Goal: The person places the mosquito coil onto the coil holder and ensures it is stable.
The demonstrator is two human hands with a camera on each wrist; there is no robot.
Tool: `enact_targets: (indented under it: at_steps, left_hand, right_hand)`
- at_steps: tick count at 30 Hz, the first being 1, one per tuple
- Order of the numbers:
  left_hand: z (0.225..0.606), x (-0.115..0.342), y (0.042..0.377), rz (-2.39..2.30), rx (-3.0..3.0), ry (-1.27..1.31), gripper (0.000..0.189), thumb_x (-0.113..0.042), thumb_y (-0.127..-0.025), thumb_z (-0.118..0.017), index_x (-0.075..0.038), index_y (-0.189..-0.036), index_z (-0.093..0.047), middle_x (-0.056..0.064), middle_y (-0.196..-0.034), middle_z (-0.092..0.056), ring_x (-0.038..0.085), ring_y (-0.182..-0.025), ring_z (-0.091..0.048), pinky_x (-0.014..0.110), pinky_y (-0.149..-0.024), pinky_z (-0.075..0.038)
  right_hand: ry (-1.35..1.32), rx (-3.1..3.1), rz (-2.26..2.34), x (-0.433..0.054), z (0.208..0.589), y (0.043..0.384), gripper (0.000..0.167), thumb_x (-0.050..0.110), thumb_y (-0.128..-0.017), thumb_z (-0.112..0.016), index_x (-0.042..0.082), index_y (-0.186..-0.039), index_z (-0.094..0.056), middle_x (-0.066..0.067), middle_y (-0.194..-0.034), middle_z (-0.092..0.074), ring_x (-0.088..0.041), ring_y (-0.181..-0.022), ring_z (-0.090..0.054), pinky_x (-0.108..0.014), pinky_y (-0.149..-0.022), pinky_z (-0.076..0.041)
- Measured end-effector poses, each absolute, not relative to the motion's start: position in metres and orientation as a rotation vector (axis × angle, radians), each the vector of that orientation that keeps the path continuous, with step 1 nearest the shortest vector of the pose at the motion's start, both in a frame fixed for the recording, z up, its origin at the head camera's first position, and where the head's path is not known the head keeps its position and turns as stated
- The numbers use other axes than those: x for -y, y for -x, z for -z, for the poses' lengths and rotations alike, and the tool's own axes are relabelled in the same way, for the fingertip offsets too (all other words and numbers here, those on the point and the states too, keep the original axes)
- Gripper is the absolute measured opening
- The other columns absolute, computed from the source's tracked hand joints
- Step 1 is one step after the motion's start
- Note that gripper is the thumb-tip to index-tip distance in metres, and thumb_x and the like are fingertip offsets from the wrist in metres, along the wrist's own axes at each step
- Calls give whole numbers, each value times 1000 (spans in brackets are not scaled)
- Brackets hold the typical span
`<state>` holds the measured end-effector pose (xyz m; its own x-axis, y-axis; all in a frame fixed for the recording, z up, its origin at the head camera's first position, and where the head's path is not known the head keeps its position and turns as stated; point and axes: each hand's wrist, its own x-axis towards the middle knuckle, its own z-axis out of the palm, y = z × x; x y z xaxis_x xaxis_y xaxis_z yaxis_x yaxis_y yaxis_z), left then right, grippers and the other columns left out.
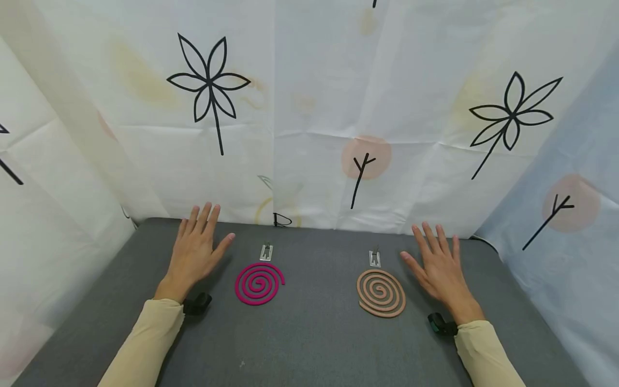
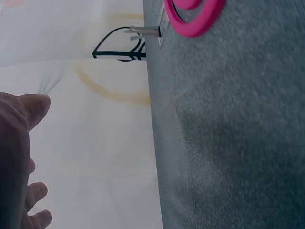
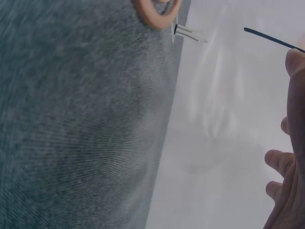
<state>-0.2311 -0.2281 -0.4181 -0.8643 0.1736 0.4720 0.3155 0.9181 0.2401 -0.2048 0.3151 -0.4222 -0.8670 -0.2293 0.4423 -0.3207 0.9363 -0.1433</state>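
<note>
Palm down over the grey table, my left hand (image 1: 195, 255) has its fingers straight and thumb spread, holding nothing. To its right lies a magenta mosquito coil (image 1: 260, 284), with a small metal coil stand (image 1: 266, 252) just behind it. My right hand (image 1: 439, 269) is likewise spread with straight fingers and holds nothing. Left of that hand lies a tan mosquito coil (image 1: 381, 293), a second metal stand (image 1: 374, 258) behind it. Both stands have a raised prong. In the left wrist view, part of the magenta coil (image 2: 195, 21) shows; the right wrist view shows part of the tan coil (image 3: 157, 16).
The grey cloth-covered table (image 1: 309, 344) ends at a white curtain (image 1: 319, 97) printed with black flower outlines. Curtain panels also hang at the left and right sides. A dark wrist camera (image 1: 197, 304) sits on the left wrist, another (image 1: 442, 324) on the right.
</note>
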Motion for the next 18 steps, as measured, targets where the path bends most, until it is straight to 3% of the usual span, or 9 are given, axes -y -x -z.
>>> enact_targets:
  at_steps: [10, 18]
  left_hand:
    - [420, 224, 231, 801, 2600, 420, 79, -40, -101, -62, -6, -161, -24, 25, -159, -31, 47, -144, -29, 68, -110, -29]
    - [425, 221, 232, 1131, 2663, 454, 78, -39, -99, -67, -9, -161, -30, 22, -155, -42, 46, -142, -36, 67, -110, -32]
  right_hand:
    - [-468, 2596, -377, -313, 418, 203, 73, 48, -104, -54, 1, -156, -34, -29, -154, -35, -51, -144, -24, -67, -118, -5]
    - [-470, 2604, -538, -306, 409, 199, 69, 33, -101, -65, -2, -154, -36, -30, -149, -41, -51, -135, -36, -70, -106, -28]
